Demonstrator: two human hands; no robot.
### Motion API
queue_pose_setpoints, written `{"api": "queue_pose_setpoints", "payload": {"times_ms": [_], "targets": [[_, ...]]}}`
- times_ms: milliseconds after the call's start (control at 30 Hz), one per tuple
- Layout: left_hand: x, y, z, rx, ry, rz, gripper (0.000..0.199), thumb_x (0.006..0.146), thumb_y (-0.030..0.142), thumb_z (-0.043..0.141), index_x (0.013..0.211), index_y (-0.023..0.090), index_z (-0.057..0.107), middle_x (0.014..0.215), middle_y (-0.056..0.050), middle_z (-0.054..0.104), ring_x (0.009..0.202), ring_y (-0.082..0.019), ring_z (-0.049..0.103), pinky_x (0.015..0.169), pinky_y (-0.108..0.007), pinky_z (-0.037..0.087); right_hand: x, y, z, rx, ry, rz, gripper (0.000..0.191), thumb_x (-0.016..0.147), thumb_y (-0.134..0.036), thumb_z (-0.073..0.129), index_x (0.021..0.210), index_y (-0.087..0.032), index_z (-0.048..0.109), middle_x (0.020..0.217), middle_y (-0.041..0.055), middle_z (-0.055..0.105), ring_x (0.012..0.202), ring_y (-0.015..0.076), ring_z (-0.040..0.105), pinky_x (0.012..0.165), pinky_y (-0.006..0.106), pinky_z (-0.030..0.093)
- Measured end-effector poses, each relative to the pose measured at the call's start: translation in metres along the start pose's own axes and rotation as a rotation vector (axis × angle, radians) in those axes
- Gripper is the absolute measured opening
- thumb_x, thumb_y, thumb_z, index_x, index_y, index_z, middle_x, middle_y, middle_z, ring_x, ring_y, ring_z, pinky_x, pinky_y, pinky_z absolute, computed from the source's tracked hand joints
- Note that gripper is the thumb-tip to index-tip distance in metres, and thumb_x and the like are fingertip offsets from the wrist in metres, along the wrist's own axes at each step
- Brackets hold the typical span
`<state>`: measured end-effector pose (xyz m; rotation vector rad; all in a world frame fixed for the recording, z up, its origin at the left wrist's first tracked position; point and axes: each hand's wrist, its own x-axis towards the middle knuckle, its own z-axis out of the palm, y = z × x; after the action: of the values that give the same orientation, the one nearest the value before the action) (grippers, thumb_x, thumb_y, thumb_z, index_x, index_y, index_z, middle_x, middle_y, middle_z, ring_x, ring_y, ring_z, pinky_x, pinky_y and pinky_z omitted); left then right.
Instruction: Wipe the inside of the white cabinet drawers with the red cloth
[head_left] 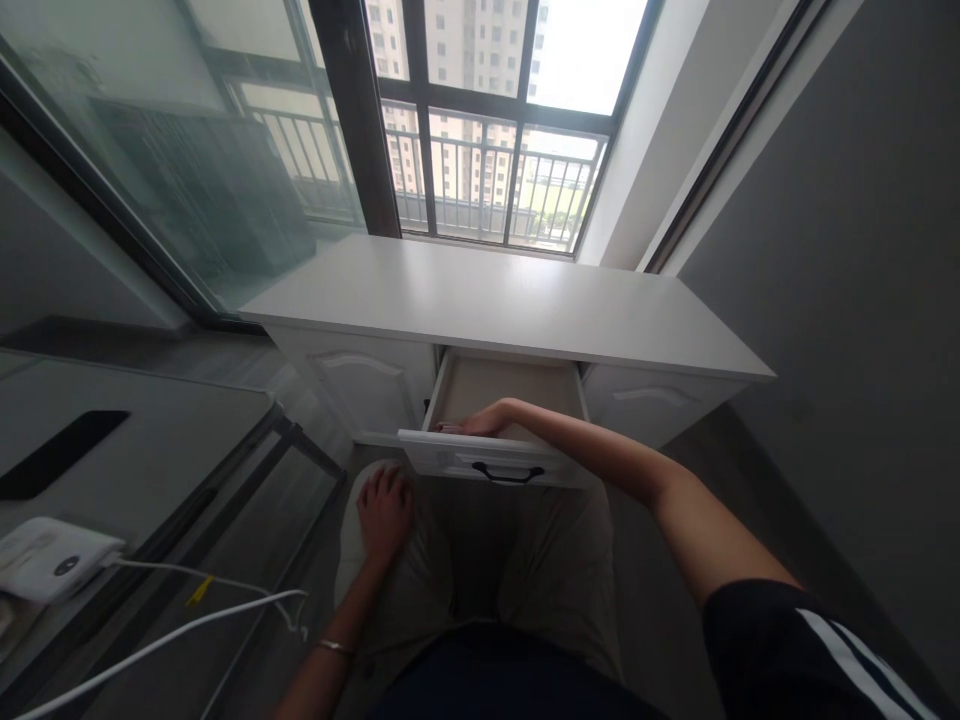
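Note:
A shallow white drawer point(510, 382) stands pulled out from the middle of a white cabinet point(480, 300), with a dark handle point(508, 473) on its front panel. My right hand point(484, 420) reaches inside, at the front left corner, just behind that panel. Its fingers look closed around something small and pale point(448, 428), too indistinct to name; the panel hides part of the hand. On my left knee lies my left hand point(385, 508), fingers stretched out and lightly spread, holding nothing.
To the left is a table point(187, 400) bearing a black phone-like slab point(64, 452) and a white box-shaped device point(56, 558). White cables point(165, 635) run near my left forearm. Cabinet doors point(367, 385) flank the drawer; a large window point(495, 120) is behind.

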<state>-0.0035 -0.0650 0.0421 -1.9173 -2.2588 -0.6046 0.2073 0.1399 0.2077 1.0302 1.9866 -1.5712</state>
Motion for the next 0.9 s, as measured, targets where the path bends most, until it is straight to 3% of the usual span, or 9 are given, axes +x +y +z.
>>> {"api": "queue_pose_setpoints", "payload": {"times_ms": [67, 233, 467, 567, 667, 733, 833, 900], "targets": [[0.000, -0.001, 0.002, -0.007, 0.003, -0.001, 0.029, 0.099, 0.026, 0.048, 0.103, 0.021, 0.076, 0.138, -0.012, 0.069, 0.144, -0.033, 0.047, 0.120, -0.052, 0.031, -0.002, 0.001, 0.000, -0.013, -0.021, -0.018, 0.020, 0.096, -0.022, 0.060, 0.105, -0.012, 0.075, 0.101, 0.0075, 0.079, 0.089, 0.0191, 0.074, 0.075, 0.025, 0.059], [0.000, 0.001, 0.001, -0.026, 0.001, -0.010, 0.029, 0.098, 0.025, 0.048, 0.102, 0.021, 0.076, 0.137, -0.012, 0.070, 0.145, -0.032, 0.046, 0.122, -0.052, 0.030, 0.006, -0.002, 0.004, -0.324, 0.147, -0.148, 0.020, 0.090, -0.021, 0.070, 0.105, -0.010, 0.075, 0.114, 0.0106, 0.078, 0.101, 0.0229, 0.071, 0.078, 0.022, 0.054], [-0.002, -0.002, -0.002, -0.027, -0.002, -0.025, 0.030, 0.099, 0.027, 0.047, 0.102, 0.021, 0.076, 0.138, -0.011, 0.070, 0.143, -0.032, 0.048, 0.122, -0.052, 0.030, -0.002, -0.007, -0.008, -0.571, 0.133, -0.080, 0.017, 0.088, -0.019, 0.068, 0.099, -0.008, 0.076, 0.105, 0.0132, 0.079, 0.091, 0.0242, 0.072, 0.072, 0.025, 0.052], [-0.002, -0.004, 0.000, -0.011, -0.006, -0.031, 0.030, 0.099, 0.027, 0.047, 0.102, 0.021, 0.077, 0.139, -0.010, 0.070, 0.142, -0.033, 0.049, 0.121, -0.053, 0.031, -0.018, -0.009, -0.028, -0.590, 0.324, -0.066, 0.022, 0.091, -0.011, 0.058, 0.106, -0.009, 0.075, 0.106, 0.0148, 0.078, 0.095, 0.0265, 0.072, 0.078, 0.028, 0.054], [-0.001, -0.004, 0.001, -0.013, -0.014, -0.031, 0.030, 0.098, 0.026, 0.048, 0.104, 0.022, 0.077, 0.140, -0.010, 0.069, 0.143, -0.032, 0.048, 0.121, -0.053, 0.031, -0.029, -0.004, -0.047, -0.654, 0.690, -0.114, 0.043, 0.096, -0.010, 0.049, 0.136, -0.011, 0.065, 0.133, 0.0199, 0.070, 0.122, 0.0327, 0.065, 0.102, 0.037, 0.050], [-0.001, -0.004, 0.001, -0.024, -0.013, -0.038, 0.030, 0.097, 0.026, 0.049, 0.105, 0.023, 0.078, 0.140, -0.010, 0.069, 0.143, -0.032, 0.048, 0.121, -0.053, 0.032, -0.030, 0.007, -0.055, -0.775, 0.864, -0.150, 0.054, 0.101, -0.013, 0.042, 0.154, -0.012, 0.050, 0.155, 0.0221, 0.054, 0.142, 0.0357, 0.050, 0.117, 0.045, 0.040], [0.000, -0.003, 0.001, -0.026, -0.011, -0.038, 0.030, 0.096, 0.027, 0.050, 0.105, 0.023, 0.078, 0.140, -0.011, 0.070, 0.142, -0.032, 0.049, 0.121, -0.053, 0.032, -0.024, 0.035, -0.061, -0.916, 0.886, -0.120, 0.062, 0.100, -0.011, 0.036, 0.163, -0.011, 0.039, 0.170, 0.0204, 0.033, 0.156, 0.0354, 0.030, 0.127, 0.053, 0.023], [-0.001, -0.004, 0.002, -0.014, -0.008, -0.028, 0.031, 0.098, 0.027, 0.048, 0.105, 0.022, 0.077, 0.139, -0.011, 0.070, 0.142, -0.032, 0.049, 0.121, -0.053, 0.032, -0.018, 0.058, -0.063, -0.886, 0.830, -0.058, 0.066, 0.097, -0.008, 0.039, 0.163, -0.011, 0.040, 0.172, 0.0193, 0.030, 0.160, 0.0343, 0.023, 0.129, 0.056, 0.016]]}}
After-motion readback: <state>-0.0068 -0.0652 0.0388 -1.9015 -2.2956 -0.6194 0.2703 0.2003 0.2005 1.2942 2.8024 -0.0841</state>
